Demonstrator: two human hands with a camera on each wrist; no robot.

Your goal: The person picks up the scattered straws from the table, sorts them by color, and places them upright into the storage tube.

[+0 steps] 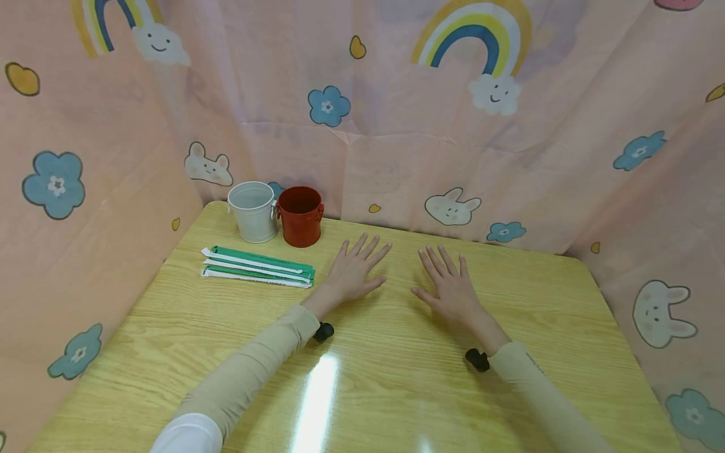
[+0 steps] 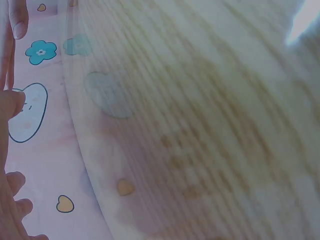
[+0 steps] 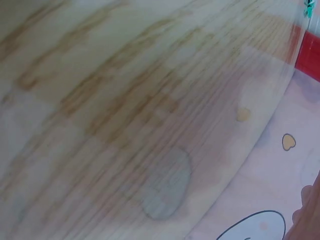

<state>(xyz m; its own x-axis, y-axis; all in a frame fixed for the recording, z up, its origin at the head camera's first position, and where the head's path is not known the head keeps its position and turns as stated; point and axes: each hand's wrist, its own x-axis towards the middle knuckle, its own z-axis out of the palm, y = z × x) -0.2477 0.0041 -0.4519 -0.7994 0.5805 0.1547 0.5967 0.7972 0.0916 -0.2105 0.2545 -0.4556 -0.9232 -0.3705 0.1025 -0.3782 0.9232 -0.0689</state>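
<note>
My left hand [image 1: 352,275] is spread flat, palm down, at the table's middle, just right of several slim green and white wrapped sticks [image 1: 257,267] that look like straws. Fingers of that hand show along the left edge of the left wrist view. Further right, my right hand [image 1: 451,286] also has its fingers spread, holding nothing. A white bucket [image 1: 255,220] and a red bucket [image 1: 301,220] stand side by side, upright, behind the sticks. The right wrist view catches part of the red bucket [image 3: 310,55] at its edge.
The glossy wood-grain table [image 1: 396,390] reflects a bright light near its front. A pink patterned cloth [image 1: 385,163] hangs round its back and sides. A small black device [image 1: 477,360] sits at each wrist.
</note>
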